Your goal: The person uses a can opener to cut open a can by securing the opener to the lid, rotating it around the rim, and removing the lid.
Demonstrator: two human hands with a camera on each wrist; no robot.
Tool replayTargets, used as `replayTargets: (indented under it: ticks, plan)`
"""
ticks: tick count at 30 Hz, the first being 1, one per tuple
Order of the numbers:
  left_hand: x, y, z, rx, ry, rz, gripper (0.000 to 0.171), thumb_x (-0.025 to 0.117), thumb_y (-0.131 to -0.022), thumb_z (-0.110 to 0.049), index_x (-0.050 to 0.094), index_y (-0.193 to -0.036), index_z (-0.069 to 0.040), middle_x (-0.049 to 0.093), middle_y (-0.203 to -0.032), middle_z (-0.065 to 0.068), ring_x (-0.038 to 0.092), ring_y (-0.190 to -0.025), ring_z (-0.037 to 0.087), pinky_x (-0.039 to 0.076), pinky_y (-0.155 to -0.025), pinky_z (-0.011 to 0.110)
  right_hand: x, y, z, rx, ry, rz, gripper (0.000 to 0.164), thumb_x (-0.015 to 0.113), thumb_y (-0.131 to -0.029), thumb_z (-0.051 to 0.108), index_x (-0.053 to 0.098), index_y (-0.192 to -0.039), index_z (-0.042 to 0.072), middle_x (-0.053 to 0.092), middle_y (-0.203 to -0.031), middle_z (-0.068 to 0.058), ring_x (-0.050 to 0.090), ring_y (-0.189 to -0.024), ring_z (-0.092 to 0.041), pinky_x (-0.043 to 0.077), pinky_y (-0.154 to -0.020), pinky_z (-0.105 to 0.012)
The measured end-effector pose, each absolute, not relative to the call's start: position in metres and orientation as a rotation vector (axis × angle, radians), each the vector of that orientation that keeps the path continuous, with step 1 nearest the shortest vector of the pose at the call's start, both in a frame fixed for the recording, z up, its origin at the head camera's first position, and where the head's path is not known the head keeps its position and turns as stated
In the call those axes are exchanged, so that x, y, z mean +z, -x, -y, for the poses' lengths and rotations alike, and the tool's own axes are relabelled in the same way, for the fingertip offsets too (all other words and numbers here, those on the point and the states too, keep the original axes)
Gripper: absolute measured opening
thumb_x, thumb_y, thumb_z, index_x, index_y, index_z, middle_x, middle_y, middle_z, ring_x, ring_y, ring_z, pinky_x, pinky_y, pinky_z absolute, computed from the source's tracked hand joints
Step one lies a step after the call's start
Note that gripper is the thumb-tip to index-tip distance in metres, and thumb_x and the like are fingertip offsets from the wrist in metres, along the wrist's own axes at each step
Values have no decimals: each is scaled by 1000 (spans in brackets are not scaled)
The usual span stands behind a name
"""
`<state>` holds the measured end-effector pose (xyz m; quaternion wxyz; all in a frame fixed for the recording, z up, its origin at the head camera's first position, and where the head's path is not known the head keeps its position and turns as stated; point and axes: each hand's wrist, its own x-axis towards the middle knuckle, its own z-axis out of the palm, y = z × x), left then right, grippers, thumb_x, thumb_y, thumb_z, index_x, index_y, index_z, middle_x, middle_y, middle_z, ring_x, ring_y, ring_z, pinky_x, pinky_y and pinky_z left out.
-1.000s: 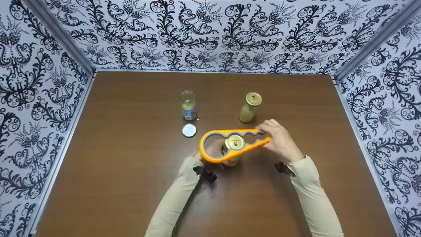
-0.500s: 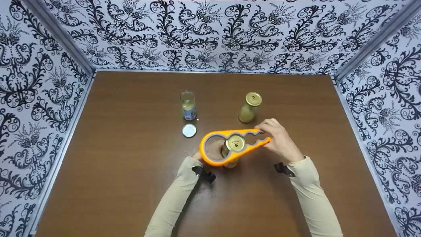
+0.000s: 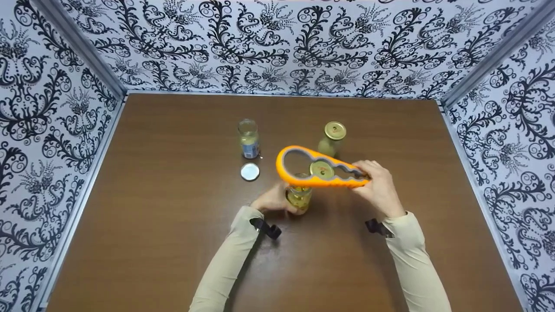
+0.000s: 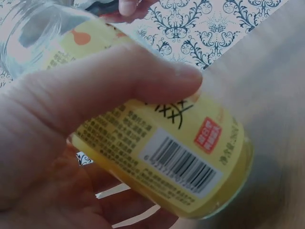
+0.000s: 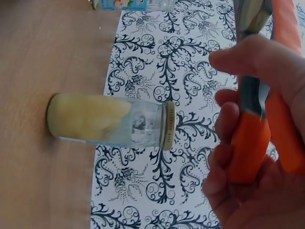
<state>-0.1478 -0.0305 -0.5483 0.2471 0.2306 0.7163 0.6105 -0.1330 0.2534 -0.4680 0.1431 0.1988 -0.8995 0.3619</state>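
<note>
While the left hand [image 3: 274, 198] curls round the jar [image 3: 300, 199] near mid bench [image 3: 173, 195], the orange opener [image 3: 336, 183], gripped in the right hand [image 3: 380, 188], has just carried the gold lid [image 3: 321, 170] clear, jar apparently unsealed.

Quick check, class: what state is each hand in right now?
Left hand: closed, holding a glass jar.
Right hand: closed, holding the orange jar opener.

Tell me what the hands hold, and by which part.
Left hand: the yellow-labelled jar, round its body. Right hand: the orange opener, by its handles.
</note>
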Motion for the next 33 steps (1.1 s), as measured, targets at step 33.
replayTargets:
  ticks: [33]
  plan:
    - [-554,191,45,1833,-339,-2170,56,79,-62,13,62,-114,4,67,-104,14,61,-95,25,46,-92,35,-497,93,-280,779,-101,2758,33,83,-61,8,69,-92,6,64,-74,-7,57,-68,-30,41,-58,-49]
